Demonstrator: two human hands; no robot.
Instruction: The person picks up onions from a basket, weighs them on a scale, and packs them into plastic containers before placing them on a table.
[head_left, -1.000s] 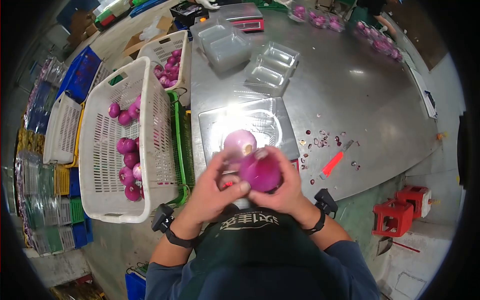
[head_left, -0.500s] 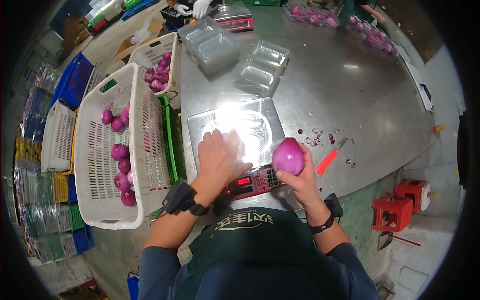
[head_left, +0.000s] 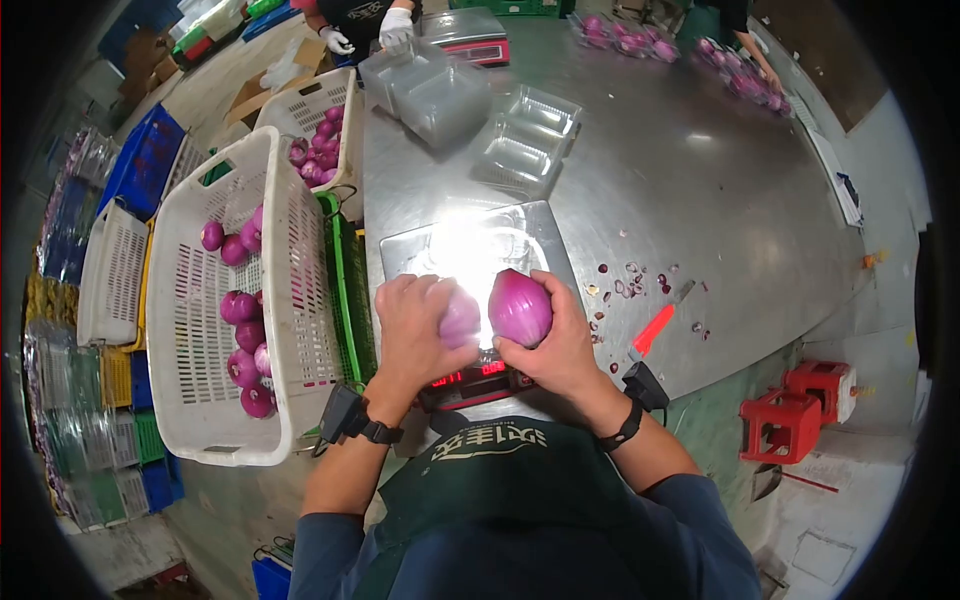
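Observation:
Above the lower part of the scale's steel plate (head_left: 405,255), my left hand (head_left: 412,325) is wrapped round a pale purple onion (head_left: 460,318). Just to its right my right hand (head_left: 560,340) grips a larger, darker purple onion (head_left: 520,310) from its right side. A small gap separates the two onions. The scale's red display (head_left: 480,372) is lit below them, partly covered by my hands. Glare hides part of the plate.
White crate (head_left: 285,300) with onions at left; another (head_left: 345,150) behind. Clear trays (head_left: 520,145) lie beyond the scale. An orange-handled knife (head_left: 655,330) and peel scraps are at right. A co-worker's gloved hand (head_left: 397,30) touches stacked trays (head_left: 440,100); another person's hand is far right.
My right hand has moved left with its onion, over the scale. My left hand has shifted slightly down and left, showing more of its onion. The co-worker's gloved hand has reached the stacked trays.

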